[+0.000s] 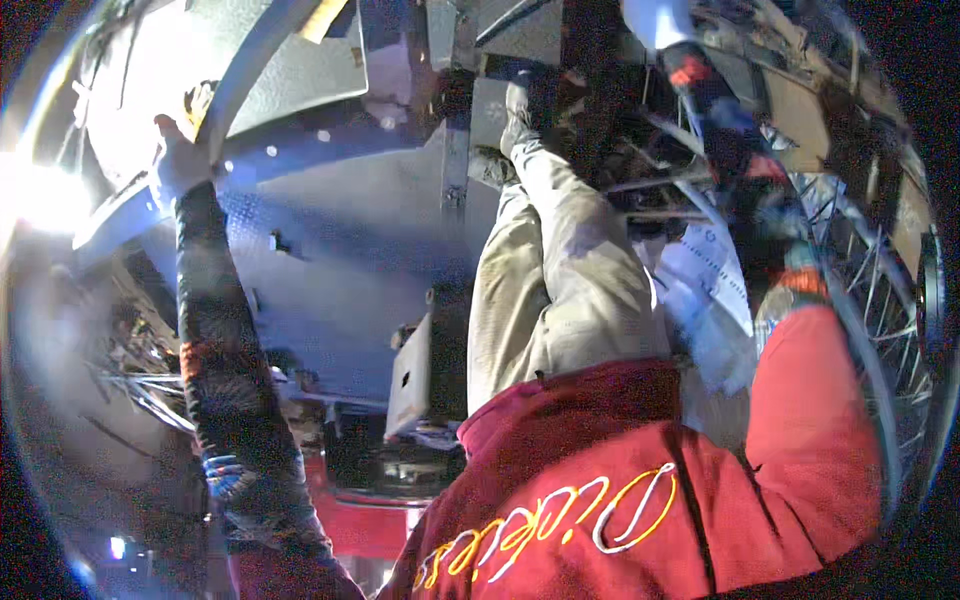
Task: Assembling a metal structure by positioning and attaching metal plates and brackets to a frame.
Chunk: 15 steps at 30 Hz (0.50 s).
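My left arm reaches far out to the upper left. At its end my left hand (180, 165) appears closed on a curved pale rim (243, 75), like that of a wheel; its thumb points up and strong glare hides part of the fingers. My right arm, in a patterned sleeve below a red short sleeve, stretches to the upper right. My right hand (660, 22) is a bright blur at the top edge, so its fingers and anything in them cannot be made out.
Spoked wheels stand at the right (880, 300), with printed sheets (705, 275) beside my legs. A grey metal panel (310, 75) lies ahead, over a blue-grey surface (350, 240). A pale box-like piece (410, 370) is left of my thigh. A bright lamp (45, 200) glares at far left.
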Motion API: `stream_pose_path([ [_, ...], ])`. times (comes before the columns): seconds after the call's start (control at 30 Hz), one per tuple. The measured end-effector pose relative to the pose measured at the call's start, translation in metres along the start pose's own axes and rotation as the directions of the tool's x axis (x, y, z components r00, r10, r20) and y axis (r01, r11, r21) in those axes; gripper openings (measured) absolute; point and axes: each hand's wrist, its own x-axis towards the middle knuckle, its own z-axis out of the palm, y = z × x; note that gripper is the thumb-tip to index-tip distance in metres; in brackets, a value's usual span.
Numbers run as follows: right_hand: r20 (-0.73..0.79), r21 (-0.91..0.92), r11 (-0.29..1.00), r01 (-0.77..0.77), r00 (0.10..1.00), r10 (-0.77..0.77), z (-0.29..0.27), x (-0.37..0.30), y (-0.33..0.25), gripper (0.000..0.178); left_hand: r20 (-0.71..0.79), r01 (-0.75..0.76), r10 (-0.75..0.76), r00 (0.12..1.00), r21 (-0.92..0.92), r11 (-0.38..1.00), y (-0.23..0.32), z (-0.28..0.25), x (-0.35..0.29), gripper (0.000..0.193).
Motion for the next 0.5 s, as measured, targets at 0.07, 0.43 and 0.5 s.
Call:
stream_pose_path([
  [0.07,0.154,0.008,0.930,-0.367,0.920,0.361,-0.003,-0.021,0.032,0.039,-0.088,0.084,-0.121,0.989,-0.343,0.935,-0.004,-0.001,0.009,0.074],
  [0.43,0.299,0.580,0.609,-0.541,0.837,0.458,0.070,-0.194,-0.161,0.034,-0.005,-0.089,0.102,0.995,-0.528,0.844,-0.067,0.017,0.017,0.062],
  [0.5,0.201,0.428,0.793,-0.433,0.902,0.383,0.104,-0.190,-0.189,0.037,-0.007,-0.165,0.210,0.978,-0.644,0.747,-0.079,0.025,0.033,0.061],
])
